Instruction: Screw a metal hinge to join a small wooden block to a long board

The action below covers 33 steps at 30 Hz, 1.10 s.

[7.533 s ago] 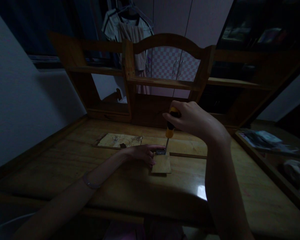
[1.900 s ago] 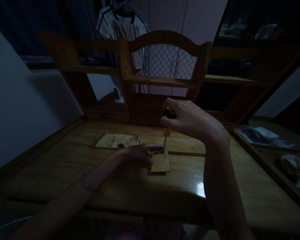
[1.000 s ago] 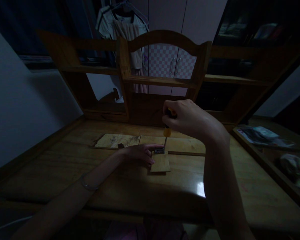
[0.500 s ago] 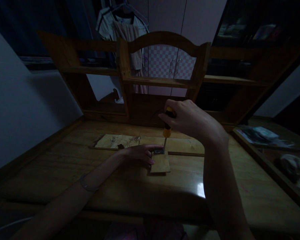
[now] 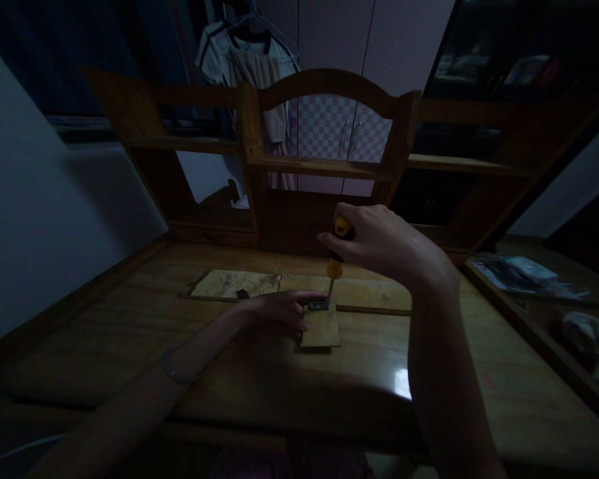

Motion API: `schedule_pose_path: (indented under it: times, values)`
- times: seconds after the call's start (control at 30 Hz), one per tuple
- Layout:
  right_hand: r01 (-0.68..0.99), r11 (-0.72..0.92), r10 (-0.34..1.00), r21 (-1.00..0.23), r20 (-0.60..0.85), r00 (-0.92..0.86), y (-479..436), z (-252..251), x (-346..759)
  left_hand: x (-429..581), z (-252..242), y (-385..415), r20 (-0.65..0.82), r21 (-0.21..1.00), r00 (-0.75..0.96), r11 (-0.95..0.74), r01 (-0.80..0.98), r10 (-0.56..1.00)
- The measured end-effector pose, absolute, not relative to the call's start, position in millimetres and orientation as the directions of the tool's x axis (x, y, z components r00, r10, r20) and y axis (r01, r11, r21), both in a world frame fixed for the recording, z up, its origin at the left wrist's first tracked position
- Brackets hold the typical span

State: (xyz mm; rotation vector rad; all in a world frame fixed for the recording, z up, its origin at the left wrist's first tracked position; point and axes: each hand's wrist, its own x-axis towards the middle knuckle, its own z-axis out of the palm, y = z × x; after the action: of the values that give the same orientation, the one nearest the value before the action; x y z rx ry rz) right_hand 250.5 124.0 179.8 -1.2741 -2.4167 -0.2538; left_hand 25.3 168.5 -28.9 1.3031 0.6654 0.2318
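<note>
My right hand (image 5: 379,236) is closed around the yellow-and-black handle of a screwdriver (image 5: 335,268), which stands nearly upright. Its shaft points down, and the tip meets the right end of a small metal hinge (image 5: 319,306). The hinge lies along the far edge of a small square wooden board (image 5: 322,329). My left hand (image 5: 279,309) stretches its index finger to the hinge, while the thumb and curled fingers hold the board's left side. A long wooden plank (image 5: 364,291) lies just beyond the board. Any screw under the tip is too small to make out.
The wooden desk (image 5: 219,379) carries a shelf unit (image 5: 324,166) along its back. Papers and a plastic-wrapped item (image 5: 532,269) lie at the right, beyond a raised wooden edge. Clothes (image 5: 262,66) hang behind the shelves. A wall (image 5: 70,199) borders the left side.
The right hand and screwdriver handle have turned and shifted slightly, with the tip still at the hinge. The left hand keeps its hold. The whole view has moved a little.
</note>
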Motion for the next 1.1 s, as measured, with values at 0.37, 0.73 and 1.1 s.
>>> schedule_pose_path:
  times: [0.37,0.73,1.1]
  values:
    - [0.811,0.583,0.763,-0.053,0.381,-0.523,121,183,249,24,-33,169,-0.296,0.946,0.808,0.272,0.175,0.509]
    - [0.794,0.604,0.75,-0.069,0.387,-0.537,124,182,252,26,-23,165,-0.31,0.943,0.797,0.275,0.188,0.518]
    - [0.78,0.62,0.747,-0.087,0.37,-0.552,125,184,252,23,-31,169,-0.294,0.952,0.806,0.237,0.196,0.514]
